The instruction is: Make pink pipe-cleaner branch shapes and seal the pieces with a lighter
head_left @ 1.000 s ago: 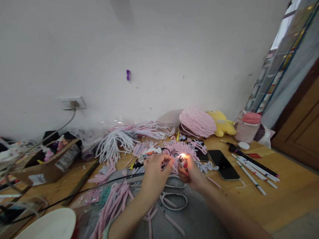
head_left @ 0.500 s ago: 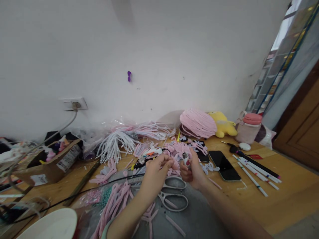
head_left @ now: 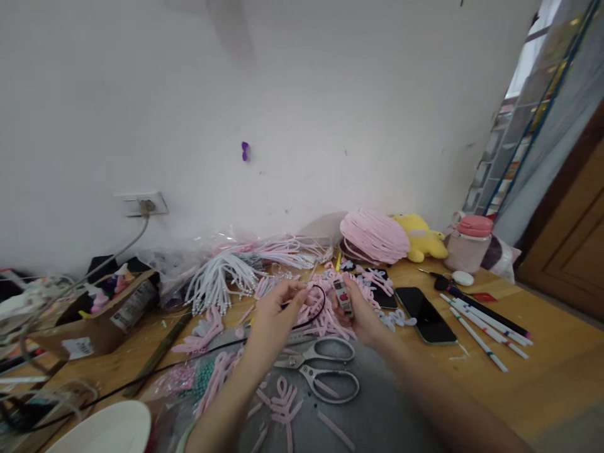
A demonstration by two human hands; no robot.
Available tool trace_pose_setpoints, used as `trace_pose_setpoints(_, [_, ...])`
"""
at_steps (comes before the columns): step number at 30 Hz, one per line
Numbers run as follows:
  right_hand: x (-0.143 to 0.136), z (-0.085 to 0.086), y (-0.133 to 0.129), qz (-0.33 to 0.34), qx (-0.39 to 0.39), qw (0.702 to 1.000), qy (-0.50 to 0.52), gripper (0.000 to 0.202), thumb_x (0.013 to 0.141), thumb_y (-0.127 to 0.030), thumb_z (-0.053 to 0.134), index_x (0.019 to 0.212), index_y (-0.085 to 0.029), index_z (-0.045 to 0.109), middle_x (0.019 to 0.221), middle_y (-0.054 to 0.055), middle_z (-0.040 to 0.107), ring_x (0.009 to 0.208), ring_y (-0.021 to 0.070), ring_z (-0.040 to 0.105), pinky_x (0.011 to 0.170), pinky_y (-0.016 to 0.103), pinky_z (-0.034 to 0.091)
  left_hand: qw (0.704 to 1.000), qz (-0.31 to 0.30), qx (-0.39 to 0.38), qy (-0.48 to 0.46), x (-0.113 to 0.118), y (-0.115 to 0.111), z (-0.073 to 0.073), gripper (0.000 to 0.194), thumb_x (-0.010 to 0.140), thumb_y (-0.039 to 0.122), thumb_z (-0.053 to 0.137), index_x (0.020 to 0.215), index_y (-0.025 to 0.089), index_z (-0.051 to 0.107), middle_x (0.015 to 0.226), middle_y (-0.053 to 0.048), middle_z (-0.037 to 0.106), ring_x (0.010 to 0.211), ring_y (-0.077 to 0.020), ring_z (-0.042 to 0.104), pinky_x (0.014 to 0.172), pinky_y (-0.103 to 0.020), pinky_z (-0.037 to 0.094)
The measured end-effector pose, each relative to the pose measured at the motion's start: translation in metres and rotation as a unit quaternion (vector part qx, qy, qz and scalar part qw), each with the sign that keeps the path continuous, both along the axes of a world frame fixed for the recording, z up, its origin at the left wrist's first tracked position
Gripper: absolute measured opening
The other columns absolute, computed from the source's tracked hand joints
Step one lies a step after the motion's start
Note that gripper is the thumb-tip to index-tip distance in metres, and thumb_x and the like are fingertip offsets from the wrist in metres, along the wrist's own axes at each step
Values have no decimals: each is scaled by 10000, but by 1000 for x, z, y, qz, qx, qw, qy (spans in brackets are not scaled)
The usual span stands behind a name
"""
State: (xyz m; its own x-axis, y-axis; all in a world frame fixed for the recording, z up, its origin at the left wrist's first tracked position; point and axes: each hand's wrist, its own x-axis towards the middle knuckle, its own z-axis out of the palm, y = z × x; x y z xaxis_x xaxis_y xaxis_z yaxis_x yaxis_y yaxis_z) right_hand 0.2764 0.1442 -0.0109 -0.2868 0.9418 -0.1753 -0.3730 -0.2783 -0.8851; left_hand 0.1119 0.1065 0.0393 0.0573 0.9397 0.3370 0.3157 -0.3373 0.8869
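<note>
My right hand (head_left: 362, 309) is wrapped around a lighter (head_left: 343, 298) with a red print on its white side, held tilted over the craft pile. My left hand (head_left: 276, 311) faces it, thumb and fingers pinched together; whatever they grip is too small to make out. A black cable (head_left: 324, 303) curves up between the two hands. Just below them lie grey-handled scissors (head_left: 330, 358), their handles spread. A pink branching piece of fuzzy stems (head_left: 285, 406) rests on the grey mat (head_left: 372, 402), and pink fuzzy pieces (head_left: 333, 324) are heaped behind my hands.
White bead-tipped stems (head_left: 221, 277) and a pink bundle (head_left: 375, 236) lie along the wall. On the right are a phone (head_left: 425, 314), striped sticks (head_left: 481, 333), a yellow plush toy (head_left: 419, 237) and a jar (head_left: 469, 245). A cardboard box (head_left: 94, 321) and a white bowl (head_left: 104, 434) stand left.
My left hand has shifted left and the gap between my hands has widened. The lighter in my right hand has moved up and left, showing more of its side.
</note>
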Motion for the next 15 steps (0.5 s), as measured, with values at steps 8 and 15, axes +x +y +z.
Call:
trace_pose_setpoints(8, [-51, 40, 20, 117, 35, 992, 39, 580, 744, -655, 283, 415, -182, 349, 345, -65, 274, 295, 43, 218, 319, 184, 97, 994, 85, 64, 16, -36, 7, 11, 159, 795, 332, 490, 824, 188, 549, 623, 25, 570, 629, -144, 527, 633, -242, 371])
trace_pose_setpoints(15, [-71, 11, 15, 106, 22, 994, 28, 542, 739, -656, 370, 507, -172, 442, 318, -90, 269, 271, 23, 141, 317, 177, 41, 991, 110, 71, 19, -39, 8, 10, 123, 799, 285, 487, 827, 193, 563, 693, 0, 616, 697, -160, 568, 690, -264, 403])
